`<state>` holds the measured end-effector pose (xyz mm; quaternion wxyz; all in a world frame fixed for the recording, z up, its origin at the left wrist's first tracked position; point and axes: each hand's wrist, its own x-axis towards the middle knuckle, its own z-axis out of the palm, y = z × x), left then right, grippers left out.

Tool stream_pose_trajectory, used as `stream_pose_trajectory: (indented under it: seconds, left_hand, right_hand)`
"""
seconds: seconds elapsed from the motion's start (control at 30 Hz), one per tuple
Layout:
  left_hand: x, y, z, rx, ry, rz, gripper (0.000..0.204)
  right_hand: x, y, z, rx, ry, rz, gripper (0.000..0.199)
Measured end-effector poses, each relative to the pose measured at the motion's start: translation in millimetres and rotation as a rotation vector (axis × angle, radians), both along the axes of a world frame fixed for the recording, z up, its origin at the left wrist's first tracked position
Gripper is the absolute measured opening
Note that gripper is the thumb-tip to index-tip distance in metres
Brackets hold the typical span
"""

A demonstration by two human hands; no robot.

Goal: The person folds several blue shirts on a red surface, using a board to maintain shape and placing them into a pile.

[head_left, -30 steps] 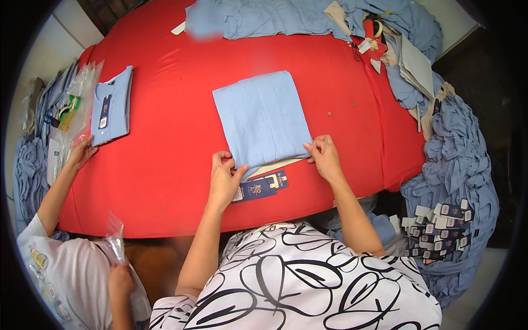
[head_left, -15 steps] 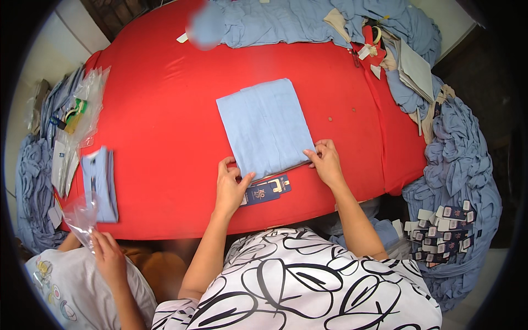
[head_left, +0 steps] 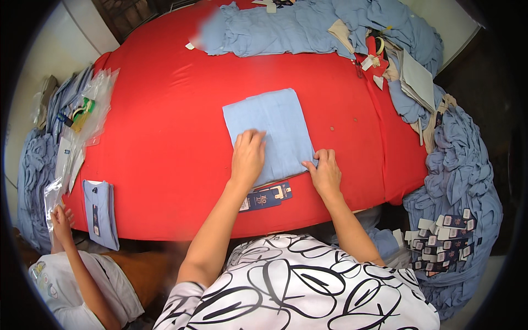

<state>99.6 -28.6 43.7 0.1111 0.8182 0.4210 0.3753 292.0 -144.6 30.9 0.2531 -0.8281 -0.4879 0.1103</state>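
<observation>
My light blue garment [head_left: 286,126] lies flat in front of me on the red-covered table [head_left: 165,143], folded into a rectangle, its far edge slanting away rightward.

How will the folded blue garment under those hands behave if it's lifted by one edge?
The folded blue garment is probably floppy: its lightly wrinkled cloth looks soft. With no band or clip visible around its layers, it may sag open. Lying flat on the red tablecloth, it is unlikely to roll.
</observation>
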Motion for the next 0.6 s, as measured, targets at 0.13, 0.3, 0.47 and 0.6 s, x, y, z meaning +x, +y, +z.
stream_pose_trajectory:
  seconds: [0.13,0.3,0.47,0.6]
  left_hand:
    - [31.0,37.1,-14.5,-0.093,-0.110,0.005,0.024]
    - [39.2,43.3,-29.6,-0.140,-0.120,0.072,0.013]
    - [31.8,52.8,-13.6,-0.680,-0.365,0.076,0.020]
    - [18.2,69.2,-15.7,-0.862,-0.889,-0.070,0.016]
  right_hand:
    - [2.3,0.5,-3.7,-0.021,-0.020,-0.028,0.039]
    - [5.3,-3.2,-13.4,0.071,-0.081,0.002,0.035]
    - [8.6,-3.7,-14.1,0.027,-0.041,-0.003,0.035]
    - [5.0,-0.3,-10.9,0.010,-0.041,0.021,0.036]
